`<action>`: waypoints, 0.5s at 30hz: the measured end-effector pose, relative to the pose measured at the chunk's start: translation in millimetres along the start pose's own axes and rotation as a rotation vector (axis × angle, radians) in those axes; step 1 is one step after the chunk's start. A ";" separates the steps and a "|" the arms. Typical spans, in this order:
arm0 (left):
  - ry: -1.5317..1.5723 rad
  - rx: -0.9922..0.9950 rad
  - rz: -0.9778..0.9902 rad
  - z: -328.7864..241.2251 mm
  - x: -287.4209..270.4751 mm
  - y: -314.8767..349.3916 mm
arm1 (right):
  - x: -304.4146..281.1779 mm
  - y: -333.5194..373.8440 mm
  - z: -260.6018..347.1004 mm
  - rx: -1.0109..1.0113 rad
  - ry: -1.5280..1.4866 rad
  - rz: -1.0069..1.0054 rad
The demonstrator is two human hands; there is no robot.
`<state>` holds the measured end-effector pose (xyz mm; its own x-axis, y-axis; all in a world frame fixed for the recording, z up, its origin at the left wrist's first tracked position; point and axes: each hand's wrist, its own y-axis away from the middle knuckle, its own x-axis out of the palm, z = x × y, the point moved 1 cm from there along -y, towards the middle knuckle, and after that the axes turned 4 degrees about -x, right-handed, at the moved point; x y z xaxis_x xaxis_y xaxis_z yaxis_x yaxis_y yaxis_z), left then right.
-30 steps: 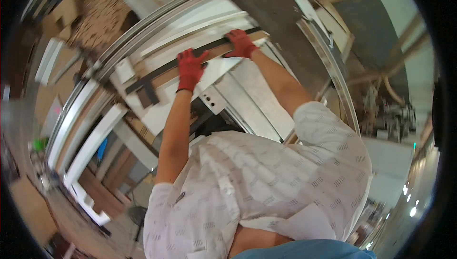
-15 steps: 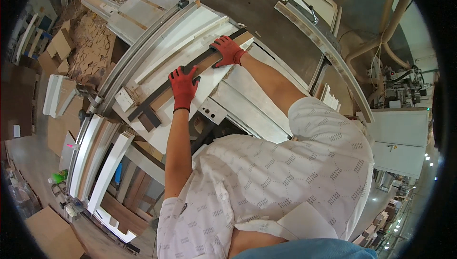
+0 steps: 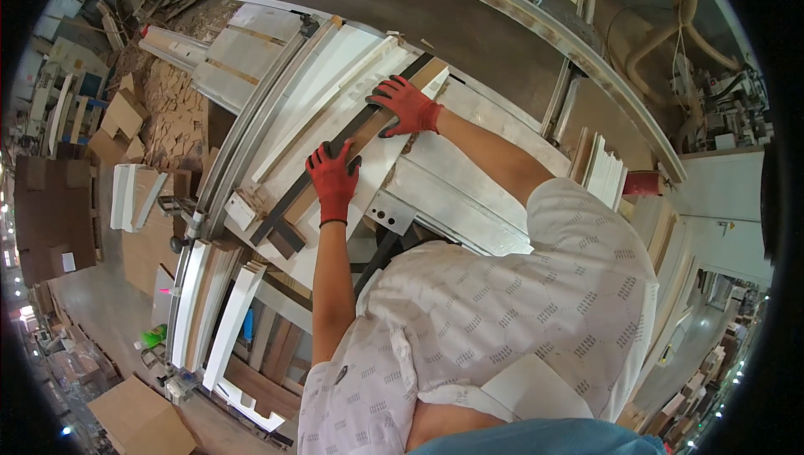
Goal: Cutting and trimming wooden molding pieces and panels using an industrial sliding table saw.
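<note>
A long dark-and-brown strip (image 3: 355,130) lies slantwise across the upper middle of the frame, running from a far end right of the top centre down to a near end left of centre. Its upper-left side is dark, its lower-right side brown. Near the lower end, a short dark crosspiece (image 3: 288,238) juts toward the lower right.

The left hand (image 3: 335,180), in a red glove with dark fingertips, rests over the strip's middle from below, its fingers spread and its thumb apart. The right hand (image 3: 408,107), gloved alike, lies farther up toward the strip's upper-right end, fingers reaching over the dark side and thumb on the near side. Strip shows between the two hands and beyond both. Whether either hand squeezes it, I cannot tell.

A white panel (image 3: 362,197) lies under the strip. To the upper left, a long white batten (image 3: 322,112) runs roughly alongside, apart from it, and a small white block (image 3: 244,210) sits just beside the lower end. Grey metal table sections (image 3: 452,195) fill the middle, below the right forearm. A curved-looking metal rail (image 3: 255,120) passes left of the panel.
</note>
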<state>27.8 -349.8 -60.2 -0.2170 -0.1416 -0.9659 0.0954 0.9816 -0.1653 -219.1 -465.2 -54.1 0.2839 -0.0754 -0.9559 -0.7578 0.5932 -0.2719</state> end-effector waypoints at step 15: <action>2.009 -1.310 -0.081 -36.8 10.7 38.6 | 2.1 71.2 -142.6 0.985 -0.281 -0.020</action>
<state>-6.5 -308.7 -69.6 -0.5489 -0.7021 0.4536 -0.1927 0.6343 0.7487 -356.2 -537.5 -91.3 0.5149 0.0226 -0.8569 0.0318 0.9985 0.0454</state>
